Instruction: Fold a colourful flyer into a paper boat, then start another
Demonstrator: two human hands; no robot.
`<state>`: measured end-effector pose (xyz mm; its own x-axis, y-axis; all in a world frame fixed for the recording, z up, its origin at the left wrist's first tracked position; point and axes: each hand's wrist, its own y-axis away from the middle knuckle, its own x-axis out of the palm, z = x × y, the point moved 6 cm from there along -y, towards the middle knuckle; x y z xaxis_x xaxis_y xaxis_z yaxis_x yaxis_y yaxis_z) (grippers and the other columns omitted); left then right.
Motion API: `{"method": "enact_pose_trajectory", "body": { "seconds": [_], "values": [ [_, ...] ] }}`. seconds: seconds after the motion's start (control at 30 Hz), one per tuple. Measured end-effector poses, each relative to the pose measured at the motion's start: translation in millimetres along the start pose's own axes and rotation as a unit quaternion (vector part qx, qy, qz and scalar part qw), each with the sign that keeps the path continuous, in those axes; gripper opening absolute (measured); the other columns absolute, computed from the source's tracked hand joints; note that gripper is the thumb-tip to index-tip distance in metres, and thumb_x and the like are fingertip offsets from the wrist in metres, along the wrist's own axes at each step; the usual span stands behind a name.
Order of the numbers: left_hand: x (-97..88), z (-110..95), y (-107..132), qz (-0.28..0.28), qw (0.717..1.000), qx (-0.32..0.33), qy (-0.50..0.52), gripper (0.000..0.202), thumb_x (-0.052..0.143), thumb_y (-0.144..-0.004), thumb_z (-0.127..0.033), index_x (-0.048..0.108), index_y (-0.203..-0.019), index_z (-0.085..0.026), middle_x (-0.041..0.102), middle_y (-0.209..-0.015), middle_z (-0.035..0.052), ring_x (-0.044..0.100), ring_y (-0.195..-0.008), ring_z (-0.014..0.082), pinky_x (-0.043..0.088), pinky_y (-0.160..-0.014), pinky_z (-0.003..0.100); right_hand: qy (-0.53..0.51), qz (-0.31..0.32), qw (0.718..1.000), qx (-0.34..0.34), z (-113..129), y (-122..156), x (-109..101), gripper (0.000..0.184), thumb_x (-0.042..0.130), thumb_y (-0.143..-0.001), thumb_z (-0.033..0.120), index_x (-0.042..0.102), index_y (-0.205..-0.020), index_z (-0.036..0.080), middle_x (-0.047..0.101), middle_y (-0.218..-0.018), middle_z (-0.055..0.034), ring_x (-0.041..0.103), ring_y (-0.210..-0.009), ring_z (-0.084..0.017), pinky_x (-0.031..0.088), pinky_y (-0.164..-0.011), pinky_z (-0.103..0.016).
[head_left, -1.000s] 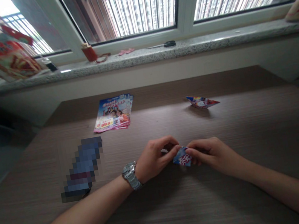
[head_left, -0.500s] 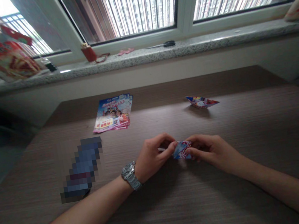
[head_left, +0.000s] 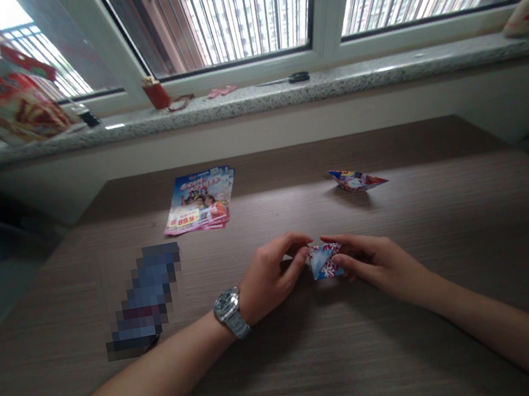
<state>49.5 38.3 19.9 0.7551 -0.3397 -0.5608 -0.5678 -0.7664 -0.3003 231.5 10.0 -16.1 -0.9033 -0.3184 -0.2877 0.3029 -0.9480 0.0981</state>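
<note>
The person's left hand and right hand meet near the middle of the table, both half curled, fingertips pinching opposite edges of a small folded paper printed in blue, white and red. I can't tell whether the paper touches the tabletop. A watch circles the left wrist. Farther toward the table's back edge lie a stack of flyers, left of the hands, and a paper boat, right of them. A pixelated object lies left of the left hand, well apart from it. Beyond the table, scissors and a red cup sit on the stone windowsill.
</note>
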Motion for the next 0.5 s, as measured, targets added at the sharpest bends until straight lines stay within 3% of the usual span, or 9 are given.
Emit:
{"method": "enact_pose_trajectory", "body": {
  "seconds": [0.13,0.33,0.5],
  "values": [
    [-0.3,-0.1,-1.0,-0.017,0.996,0.064,-0.061,0.024,0.05,-0.097,-0.011,0.062,-0.116,-0.019,0.064,-0.112,0.0082,0.065,-0.101,0.0166,0.054,-0.09,0.031,-0.007,-0.012,1.0,0.001,2.2,0.1,-2.7,0.057,0.06,-0.093,0.045,0.052,-0.144,0.021,0.069,-0.086,-0.0018,0.062,-0.068,-0.015,0.052,-0.064,-0.028],
    [3.8,-5.5,1.6,-0.009,0.984,0.142,-0.109,0.035,0.062,-0.089,-0.01,0.06,-0.122,-0.022,0.06,-0.124,0.0084,0.062,-0.112,0.0186,0.055,-0.097,0.034,-0.065,-0.011,0.998,-0.005,2.6,-1.2,-3.5,0.05,0.063,-0.092,0.046,0.058,-0.135,0.019,0.064,-0.076,0.0007,0.058,-0.063,-0.014,0.049,-0.06,-0.027],
    [1.7,-14.0,5.9,-0.005,0.973,0.181,-0.143,0.021,0.064,-0.094,-0.017,0.066,-0.114,-0.023,0.064,-0.122,0.0058,0.064,-0.108,0.0166,0.054,-0.093,0.03,-0.146,0.02,0.989,0.015,-1.1,-3.1,2.3,0.047,0.066,-0.09,0.047,0.054,-0.128,0.021,0.063,-0.074,0.0026,0.056,-0.061,-0.012,0.047,-0.056,-0.025]
  ]
}}
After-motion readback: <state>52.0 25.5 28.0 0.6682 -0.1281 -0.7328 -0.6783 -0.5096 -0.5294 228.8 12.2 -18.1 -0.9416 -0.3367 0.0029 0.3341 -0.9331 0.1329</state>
